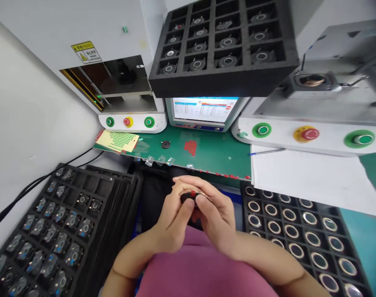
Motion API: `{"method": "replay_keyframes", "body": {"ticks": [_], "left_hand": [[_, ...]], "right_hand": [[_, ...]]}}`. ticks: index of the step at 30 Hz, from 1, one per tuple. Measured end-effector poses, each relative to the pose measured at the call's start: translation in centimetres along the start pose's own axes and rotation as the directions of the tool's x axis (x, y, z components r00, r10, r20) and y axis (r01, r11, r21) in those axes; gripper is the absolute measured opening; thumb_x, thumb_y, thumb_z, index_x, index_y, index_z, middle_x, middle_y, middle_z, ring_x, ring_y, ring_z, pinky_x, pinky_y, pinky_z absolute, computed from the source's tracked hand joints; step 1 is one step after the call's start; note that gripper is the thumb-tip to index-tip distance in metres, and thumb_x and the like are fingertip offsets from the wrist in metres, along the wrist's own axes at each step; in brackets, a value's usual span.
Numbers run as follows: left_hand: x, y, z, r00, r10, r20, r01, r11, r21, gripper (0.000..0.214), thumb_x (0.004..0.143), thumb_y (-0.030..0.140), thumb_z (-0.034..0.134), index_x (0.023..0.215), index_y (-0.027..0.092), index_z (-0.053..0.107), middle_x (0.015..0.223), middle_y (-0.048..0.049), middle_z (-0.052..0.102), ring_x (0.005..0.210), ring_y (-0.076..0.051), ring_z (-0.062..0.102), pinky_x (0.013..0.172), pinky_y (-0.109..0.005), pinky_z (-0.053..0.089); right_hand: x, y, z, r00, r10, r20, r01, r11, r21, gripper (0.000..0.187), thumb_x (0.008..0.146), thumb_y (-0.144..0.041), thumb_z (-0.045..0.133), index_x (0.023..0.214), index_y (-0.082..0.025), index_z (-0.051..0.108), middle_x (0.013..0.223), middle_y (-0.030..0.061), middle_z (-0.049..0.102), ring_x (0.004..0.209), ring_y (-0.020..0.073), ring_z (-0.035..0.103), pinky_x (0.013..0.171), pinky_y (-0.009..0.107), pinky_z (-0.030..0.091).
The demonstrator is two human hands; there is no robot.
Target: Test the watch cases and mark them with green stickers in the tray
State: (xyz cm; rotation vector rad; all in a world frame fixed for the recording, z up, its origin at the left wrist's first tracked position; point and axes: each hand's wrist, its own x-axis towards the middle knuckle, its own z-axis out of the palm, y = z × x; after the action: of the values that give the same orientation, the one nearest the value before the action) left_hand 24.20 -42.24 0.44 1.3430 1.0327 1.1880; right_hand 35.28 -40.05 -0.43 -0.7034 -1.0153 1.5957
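Both my hands meet in front of my chest, above my lap. Between them is a small round black part [189,197] with a red sticker on its top edge. My left hand [172,220] has its thumb and fingers closed on the part from the left. My right hand [215,214] pinches it from the right, fingers curled over the top. On the green mat [215,154] behind the hands lie one loose black round part [166,144] and a patch of red stickers [190,147].
A black tray [51,231] of finished parts sits at my left, a black tray [302,231] of metal rings at my right. A foam tray [221,45] of black parts rests above a monitor [203,110]. Machines with green and red buttons stand left [128,121] and right [308,134]. White paper [311,177] and a green-dot sticker sheet [118,141] lie on the bench.
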Motion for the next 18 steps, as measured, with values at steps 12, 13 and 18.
{"method": "replay_keyframes", "body": {"ticks": [12,13,18], "left_hand": [[-0.5,0.4,-0.5,0.988,0.109,0.113,-0.134,0.959,0.251,0.023,0.099,0.022,0.038,0.118,0.017,0.049,0.107,-0.0114,0.067,0.095,-0.019,0.066,0.076,-0.029,0.051],[-0.5,0.5,-0.5,0.993,0.056,0.106,-0.074,0.983,0.170,0.021,0.099,0.025,0.039,0.113,0.017,0.052,0.105,-0.0107,0.067,0.089,-0.018,0.066,0.073,-0.028,0.051],[0.2,1.0,0.0,0.975,-0.122,0.188,0.199,0.858,-0.474,0.025,0.095,0.039,0.047,0.091,0.016,0.056,0.074,-0.0050,0.067,0.067,-0.016,0.063,0.063,-0.027,0.046]], "right_hand": [[-0.1,1.2,-0.8,0.930,-0.352,0.104,0.366,0.909,-0.199,0.026,0.096,-0.023,0.046,0.115,-0.028,0.064,0.104,0.0049,0.072,0.090,0.0170,0.070,0.076,0.032,0.059],[0.0,1.1,-1.0,0.928,-0.351,0.127,0.372,0.901,-0.225,0.027,0.096,-0.024,0.047,0.119,-0.028,0.061,0.106,0.0058,0.071,0.091,0.0169,0.070,0.077,0.032,0.059],[0.9,0.3,-1.6,0.793,-0.524,0.311,0.606,0.733,-0.310,0.047,0.086,-0.027,0.060,0.131,-0.020,0.049,0.117,0.0140,0.063,0.113,0.0236,0.061,0.091,0.041,0.055]]}}
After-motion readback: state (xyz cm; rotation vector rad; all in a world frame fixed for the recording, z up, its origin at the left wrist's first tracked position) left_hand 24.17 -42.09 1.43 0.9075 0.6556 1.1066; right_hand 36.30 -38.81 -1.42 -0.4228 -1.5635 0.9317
